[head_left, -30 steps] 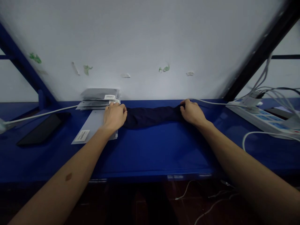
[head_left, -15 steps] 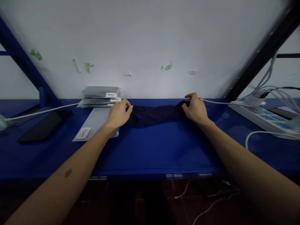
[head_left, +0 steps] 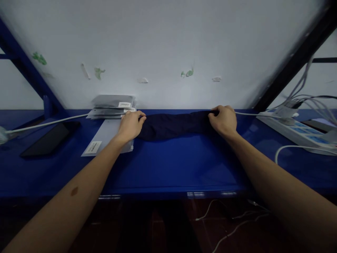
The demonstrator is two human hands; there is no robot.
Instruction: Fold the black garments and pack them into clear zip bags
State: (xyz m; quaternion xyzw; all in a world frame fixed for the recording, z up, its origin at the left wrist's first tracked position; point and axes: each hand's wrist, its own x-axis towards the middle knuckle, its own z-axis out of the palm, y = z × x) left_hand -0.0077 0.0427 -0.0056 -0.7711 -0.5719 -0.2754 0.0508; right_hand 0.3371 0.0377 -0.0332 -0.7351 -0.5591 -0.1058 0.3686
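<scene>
A dark navy piece of cloth (head_left: pixel 173 126) lies lengthwise as a narrow, wrinkled strip along the back of the blue table; its exact kind is hard to make out. At its left end is my left hand (head_left: pixel 131 124), thumb and fingers closed on the fabric's upper corner. My right hand (head_left: pixel 224 120) grips the opposite end, its fingers curled over the edge and its thumb toward the middle. Just beside my left hand lies a flat, frosted plastic bag (head_left: pixel 105 137) with a white barcode label, partly covered by that hand.
Several more labelled bags (head_left: pixel 112 102) are stacked against the wall. A black phone-like slab (head_left: pixel 50 140) and a white cable (head_left: pixel 47 123) lie on the left. On the right sits a power strip (head_left: pixel 302 131) with many cords. The blue table's front edge (head_left: pixel 163 192) runs below my forearms.
My hands have moved slightly farther apart, the right one to the right and the left one to the left. The cloth between them looks a little longer. My right fingers have closed more.
</scene>
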